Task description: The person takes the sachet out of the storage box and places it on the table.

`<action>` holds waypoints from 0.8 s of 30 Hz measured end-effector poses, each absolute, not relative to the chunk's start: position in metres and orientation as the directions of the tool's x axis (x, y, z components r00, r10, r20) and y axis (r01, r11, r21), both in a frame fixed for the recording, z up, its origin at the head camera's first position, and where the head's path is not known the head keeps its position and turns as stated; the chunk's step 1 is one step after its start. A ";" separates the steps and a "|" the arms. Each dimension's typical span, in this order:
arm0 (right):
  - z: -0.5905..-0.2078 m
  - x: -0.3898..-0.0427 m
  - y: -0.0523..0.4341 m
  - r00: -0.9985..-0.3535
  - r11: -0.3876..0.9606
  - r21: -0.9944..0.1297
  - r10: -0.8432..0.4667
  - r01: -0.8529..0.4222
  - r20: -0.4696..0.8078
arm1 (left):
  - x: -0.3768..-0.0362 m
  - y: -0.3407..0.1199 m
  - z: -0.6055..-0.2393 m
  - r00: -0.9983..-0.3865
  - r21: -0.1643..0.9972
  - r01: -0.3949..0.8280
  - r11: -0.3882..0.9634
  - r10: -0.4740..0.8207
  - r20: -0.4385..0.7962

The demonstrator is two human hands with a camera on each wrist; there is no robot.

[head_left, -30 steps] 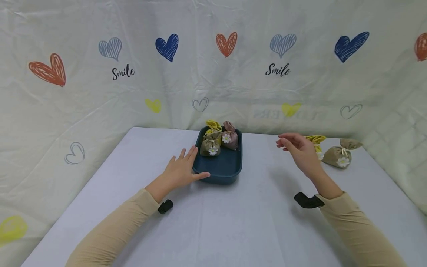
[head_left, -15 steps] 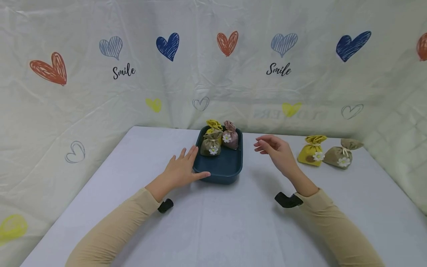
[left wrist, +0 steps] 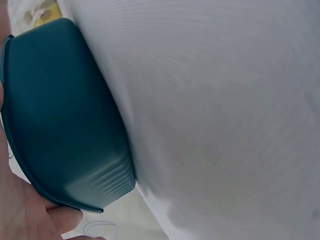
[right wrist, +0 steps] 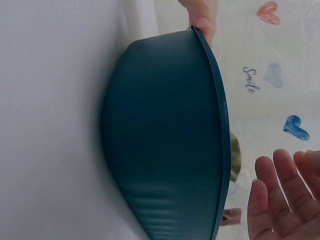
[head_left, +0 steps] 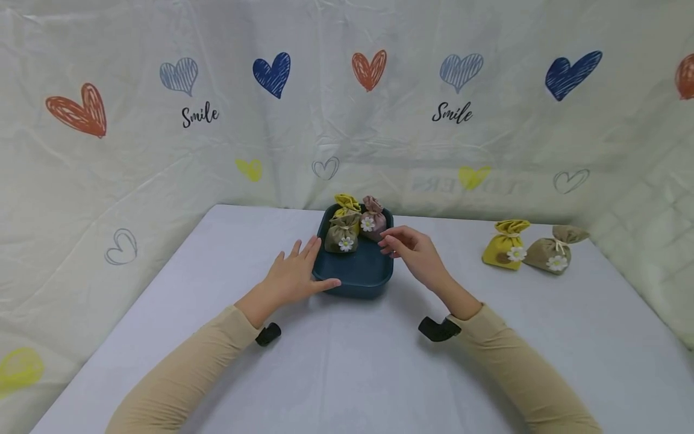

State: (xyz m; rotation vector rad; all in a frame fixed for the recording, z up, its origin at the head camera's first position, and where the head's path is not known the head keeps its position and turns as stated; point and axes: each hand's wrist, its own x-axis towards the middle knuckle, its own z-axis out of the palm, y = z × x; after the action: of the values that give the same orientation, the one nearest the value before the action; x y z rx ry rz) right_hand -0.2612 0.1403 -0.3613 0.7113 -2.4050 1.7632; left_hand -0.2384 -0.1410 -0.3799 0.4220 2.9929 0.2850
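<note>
On the white tabletop (head_left: 352, 361), the teal tray (head_left: 353, 292), long axis running front to back, sits between a spread left hand (head_left: 293, 274) touching it and an empty, loosely bent right hand (head_left: 416, 254) just beside it.

Behind the far edge of the white table (head_left: 352, 374), and past its left and right edges, stands a pale, creased backdrop (head_left: 320, 129) printed with 2 dark-blue hearts (head_left: 272, 75), 2 light-blue hearts (head_left: 179, 76), orange hearts (head_left: 369, 70), yellow hearts (head_left: 250, 170), grey outlined hearts (head_left: 325, 169), 2 black "Smile" words (head_left: 200, 114) and, toward the far right corner, faint lettering (head_left: 435, 184).
</note>
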 end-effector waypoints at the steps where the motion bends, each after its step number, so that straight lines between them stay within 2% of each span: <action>1: -0.362 -0.261 0.138 -0.890 0.230 -0.885 -0.323 -0.405 0.323 | -0.238 -0.141 -0.380 -0.956 0.198 0.262 0.944 0.282 -0.080; 9: -0.360 -0.264 0.118 -0.904 0.180 -0.922 -0.330 -0.342 0.271 | -0.238 -0.140 -0.379 -0.956 0.196 0.263 0.945 0.283 -0.082; 18: -0.358 -0.287 0.101 -0.939 0.131 -0.968 -0.302 -0.214 0.166 | -0.239 -0.142 -0.379 -0.955 0.208 0.263 0.942 0.284 -0.081; 24: -0.361 -0.293 0.099 -0.942 0.108 -0.973 -0.290 -0.205 0.166 | -0.239 -0.142 -0.379 -0.955 0.210 0.265 0.941 0.286 -0.080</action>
State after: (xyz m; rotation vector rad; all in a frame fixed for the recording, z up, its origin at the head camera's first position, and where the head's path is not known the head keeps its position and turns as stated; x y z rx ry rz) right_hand -0.2932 0.0989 -0.3608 0.5344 -2.3871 2.0752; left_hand -0.2387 -0.1423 -0.3792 0.4254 2.9872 0.3003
